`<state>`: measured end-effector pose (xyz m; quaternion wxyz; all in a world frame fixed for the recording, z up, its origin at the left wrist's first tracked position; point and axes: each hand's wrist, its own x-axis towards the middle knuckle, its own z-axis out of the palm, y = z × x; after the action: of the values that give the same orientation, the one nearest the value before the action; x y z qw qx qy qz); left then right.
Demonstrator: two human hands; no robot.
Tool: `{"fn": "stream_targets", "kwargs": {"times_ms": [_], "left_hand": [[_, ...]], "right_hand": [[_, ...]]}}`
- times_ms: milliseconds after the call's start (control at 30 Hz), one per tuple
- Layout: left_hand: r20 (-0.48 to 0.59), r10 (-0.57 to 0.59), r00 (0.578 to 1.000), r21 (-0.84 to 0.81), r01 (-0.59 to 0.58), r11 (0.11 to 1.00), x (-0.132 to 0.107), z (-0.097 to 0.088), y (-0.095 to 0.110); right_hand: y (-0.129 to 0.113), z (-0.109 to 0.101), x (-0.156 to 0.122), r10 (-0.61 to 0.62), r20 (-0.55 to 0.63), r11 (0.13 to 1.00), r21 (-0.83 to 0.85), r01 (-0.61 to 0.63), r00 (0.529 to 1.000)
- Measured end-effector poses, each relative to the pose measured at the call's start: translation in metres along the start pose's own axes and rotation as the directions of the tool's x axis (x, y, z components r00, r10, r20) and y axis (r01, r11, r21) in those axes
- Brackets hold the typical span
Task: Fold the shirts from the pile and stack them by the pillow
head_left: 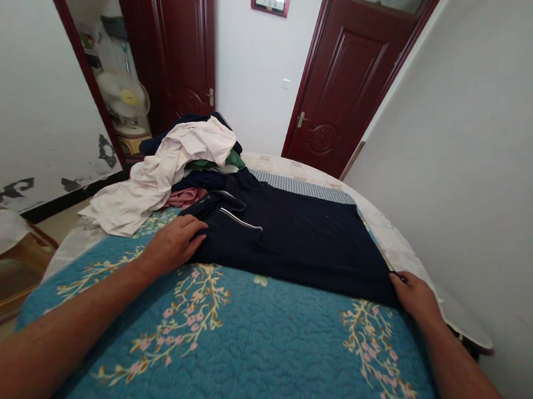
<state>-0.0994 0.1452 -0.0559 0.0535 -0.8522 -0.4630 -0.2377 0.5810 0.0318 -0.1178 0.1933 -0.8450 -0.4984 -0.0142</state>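
Observation:
A dark navy polo shirt (pixel 305 233) lies sideways across the table, its white-striped collar toward the left and its hem toward the right. My left hand (pixel 177 242) grips the shirt near the collar and shoulder, fingers bent over the cloth. At the hem's near corner, my right hand (pixel 413 294) pinches the fabric between thumb and fingers. The near side of the shirt runs fairly straight between both hands. Beneath it is a blue quilted cover (pixel 273 354) with embroidered flowering branches.
A heap of clothes, with a cream garment (pixel 158 172) on top, sits at the back left, touching the shirt. A wooden stool (pixel 6 283) stands left of the table. The white wall (pixel 496 150) rises close on the right. Two dark red doors (pixel 350 77) are behind.

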Motion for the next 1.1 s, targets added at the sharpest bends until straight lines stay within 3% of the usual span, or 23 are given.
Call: {"fn": "stream_targets", "kwargs": {"times_ms": [133, 267, 400, 600, 767, 1100], "left_hand": [[0.102, -0.039, 0.994, -0.038, 0.043, 0.998, -0.023, -0.006, 0.003], [0.101, -0.139, 0.985, -0.107, 0.149, 0.983, -0.037, 0.002, 0.001], [0.139, -0.212, 0.967, -0.094, 0.226, 0.97, -0.04, 0.01, -0.007], [0.202, -0.256, 0.945, -0.268, 0.305, 0.914, -0.038, 0.01, -0.023], [0.076, -0.224, 0.972, -0.21, 0.235, 0.949, -0.041, 0.009, -0.023], [0.127, -0.167, 0.978, -0.075, 0.178, 0.981, -0.035, 0.02, -0.043]], "right_hand": [[0.0, -0.002, -0.011, -0.026, -0.078, 0.995, 0.095, 0.033, 0.997], [-0.005, -0.005, -0.022, -0.02, -0.131, 0.991, 0.129, 0.037, 0.991], [-0.013, -0.005, -0.029, 0.018, -0.2, 0.987, 0.16, 0.014, 0.98], [-0.024, -0.013, -0.042, 0.095, -0.3, 0.97, 0.241, -0.02, 0.949], [-0.019, -0.016, -0.044, 0.116, -0.279, 0.956, 0.293, -0.031, 0.953], [-0.018, -0.014, -0.04, -0.009, -0.222, 0.997, 0.068, 0.025, 0.975]]}}
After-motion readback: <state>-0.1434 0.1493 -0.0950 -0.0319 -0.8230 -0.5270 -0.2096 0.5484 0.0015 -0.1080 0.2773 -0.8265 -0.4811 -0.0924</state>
